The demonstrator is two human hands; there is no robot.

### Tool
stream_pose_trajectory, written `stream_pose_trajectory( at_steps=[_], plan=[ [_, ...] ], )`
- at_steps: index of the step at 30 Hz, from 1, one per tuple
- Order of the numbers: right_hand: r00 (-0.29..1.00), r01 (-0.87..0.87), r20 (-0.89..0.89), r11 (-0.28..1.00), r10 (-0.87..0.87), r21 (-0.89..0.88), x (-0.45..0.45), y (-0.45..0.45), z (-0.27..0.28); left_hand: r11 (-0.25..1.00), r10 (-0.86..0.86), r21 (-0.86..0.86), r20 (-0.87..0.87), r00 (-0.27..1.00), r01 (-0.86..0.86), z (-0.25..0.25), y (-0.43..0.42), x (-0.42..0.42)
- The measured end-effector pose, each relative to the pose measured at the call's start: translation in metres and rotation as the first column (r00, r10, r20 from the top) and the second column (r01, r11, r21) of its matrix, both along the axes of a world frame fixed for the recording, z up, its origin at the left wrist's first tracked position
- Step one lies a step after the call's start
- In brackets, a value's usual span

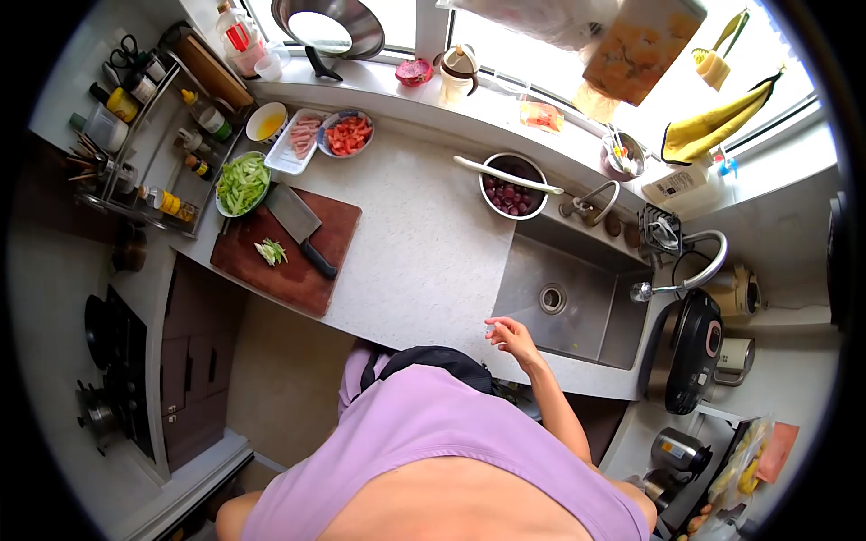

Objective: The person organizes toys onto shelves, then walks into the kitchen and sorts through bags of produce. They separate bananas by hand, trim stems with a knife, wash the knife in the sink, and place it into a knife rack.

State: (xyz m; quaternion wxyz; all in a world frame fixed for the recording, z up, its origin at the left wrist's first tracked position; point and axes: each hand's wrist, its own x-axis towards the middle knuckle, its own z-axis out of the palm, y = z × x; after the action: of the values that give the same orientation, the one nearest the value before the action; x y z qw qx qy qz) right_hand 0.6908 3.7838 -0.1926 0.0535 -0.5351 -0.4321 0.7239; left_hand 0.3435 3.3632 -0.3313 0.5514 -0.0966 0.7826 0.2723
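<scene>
My right hand (512, 339) hovers by the counter's front edge, just left of the steel sink (577, 311). Its fingers are loosely bent and apart, and nothing is in them. My left hand is out of sight. To the left, a brown cutting board (302, 252) bears a cleaver (296, 216) with a black handle and a small pile of chopped scallion (271, 252). A bowl of sliced green vegetable (242, 183) stands at the board's corner. Behind it are a bowl of yellow liquid (267, 122), a white tray of sliced meat (305, 135) and a bowl of diced tomato (348, 137).
A pot of dark red fruit (512, 194) with a white-handled utensil across it stands behind the sink. The faucet (708, 261) arches in from the right, near a black rice cooker (690, 352). A bottle rack (153, 153) lines the left. Yellow gloves (717, 122) hang by the window.
</scene>
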Motion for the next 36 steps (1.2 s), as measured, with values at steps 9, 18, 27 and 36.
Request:
stream_pose_trajectory(
  at_steps=[9,18,27,36],
  plan=[
    [0.997,-0.055,0.057,0.994,0.050,0.091,0.007,-0.005,-0.013,0.996,0.023,0.089,-0.030,0.999,-0.021,0.000,0.028,-0.016],
    [0.914,-0.382,0.114,0.921,0.389,-0.081,0.064,-0.038,-0.046,0.987,0.161,-0.040,0.075,0.984,-0.158,-0.060,-0.022,0.000],
    [0.939,-0.241,0.097,0.834,0.329,-0.496,0.137,-0.194,-0.132,0.977,0.210,0.088,-0.222,0.952,-0.195,0.004,0.073,-0.093],
    [0.992,0.076,0.123,0.912,-0.028,-0.402,0.106,-0.252,-0.144,0.708,-0.556,0.228,-0.402,0.727,0.668,0.081,0.197,-0.066]
  ],
)
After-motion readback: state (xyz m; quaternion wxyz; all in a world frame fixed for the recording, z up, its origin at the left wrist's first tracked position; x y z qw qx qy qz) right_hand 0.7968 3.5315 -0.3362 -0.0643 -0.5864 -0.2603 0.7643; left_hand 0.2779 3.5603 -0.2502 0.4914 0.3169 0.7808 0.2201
